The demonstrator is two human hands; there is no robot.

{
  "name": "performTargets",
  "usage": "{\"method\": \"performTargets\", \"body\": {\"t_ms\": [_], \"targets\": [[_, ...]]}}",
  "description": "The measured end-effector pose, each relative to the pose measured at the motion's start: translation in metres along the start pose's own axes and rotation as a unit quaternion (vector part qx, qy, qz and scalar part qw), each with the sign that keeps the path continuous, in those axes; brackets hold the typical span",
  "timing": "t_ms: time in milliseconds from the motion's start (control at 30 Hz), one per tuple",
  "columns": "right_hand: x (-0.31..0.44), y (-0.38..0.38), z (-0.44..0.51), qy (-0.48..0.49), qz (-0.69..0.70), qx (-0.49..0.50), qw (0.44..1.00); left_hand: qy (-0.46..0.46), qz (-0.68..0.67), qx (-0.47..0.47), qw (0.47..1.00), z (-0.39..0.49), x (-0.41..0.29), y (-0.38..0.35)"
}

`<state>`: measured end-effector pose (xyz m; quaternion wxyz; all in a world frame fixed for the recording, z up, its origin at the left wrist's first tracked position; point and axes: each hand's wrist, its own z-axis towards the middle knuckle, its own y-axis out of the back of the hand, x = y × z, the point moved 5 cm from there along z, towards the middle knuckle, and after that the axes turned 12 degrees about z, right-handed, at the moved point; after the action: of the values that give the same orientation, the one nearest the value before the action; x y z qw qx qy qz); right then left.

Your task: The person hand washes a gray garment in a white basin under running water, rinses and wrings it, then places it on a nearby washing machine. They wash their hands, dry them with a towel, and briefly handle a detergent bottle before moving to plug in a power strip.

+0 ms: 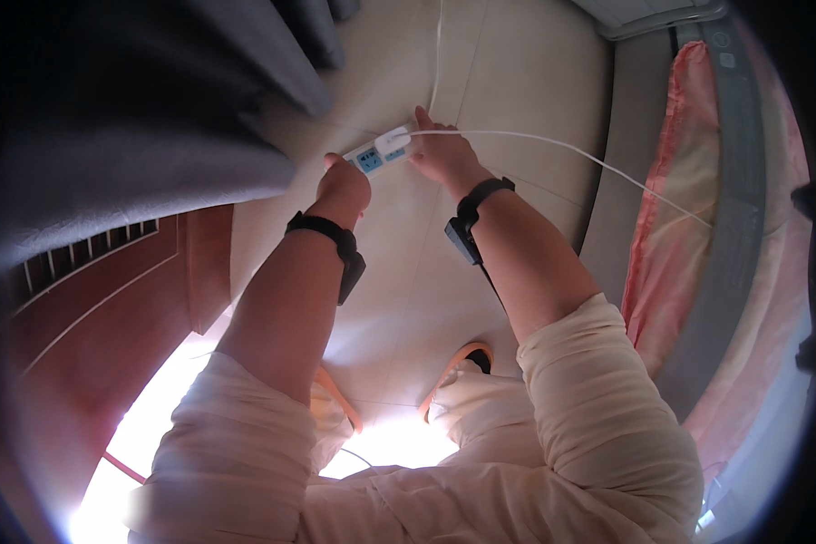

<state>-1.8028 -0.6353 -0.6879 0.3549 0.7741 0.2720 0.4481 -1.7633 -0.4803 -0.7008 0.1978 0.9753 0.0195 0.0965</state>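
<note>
A white power strip (381, 162) with blue socket faces is held between my two hands, above the tiled floor. My left hand (343, 183) grips its near left end, thumb on top. At the far right end, my right hand (445, 149) holds the strip with the thumb pointing up. A white plug (393, 140) sits on the strip near the right hand. From that plug a white cable (537, 138) arcs rightward. Another white cord (438, 61) runs up from behind the right hand. Each wrist wears a black strap with a small device.
Dark grey curtain-like fabric (245, 156) hangs at the upper left, above a reddish-brown wooden cabinet (122, 292). To the right is a grey bed-like edge (727, 272) with pink fabric (680, 204). Orange-edged slippers (459, 367) are on my feet. Bright light glares off the floor behind.
</note>
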Motion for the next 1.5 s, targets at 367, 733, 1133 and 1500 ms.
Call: {"method": "performTargets", "body": {"t_ms": [367,733,1133,1500], "targets": [[-0.036,0.029,-0.049,-0.062,0.234,-0.042,0.969,0.143,0.08,-0.076,0.984,0.031,-0.012,-0.013],[-0.047,0.114,-0.168,-0.087,0.251,-0.03,0.964,0.201,-0.744,-0.149,0.619,0.021,0.016,-0.05],[0.087,0.208,-0.458,-0.18,0.284,0.084,0.938,0.009,-0.631,-0.06,0.774,-0.439,-0.039,-0.22],[0.347,0.332,-0.538,0.011,0.169,0.369,0.914,0.304,-0.886,-0.165,0.31,-0.947,-0.085,-0.306]]}}
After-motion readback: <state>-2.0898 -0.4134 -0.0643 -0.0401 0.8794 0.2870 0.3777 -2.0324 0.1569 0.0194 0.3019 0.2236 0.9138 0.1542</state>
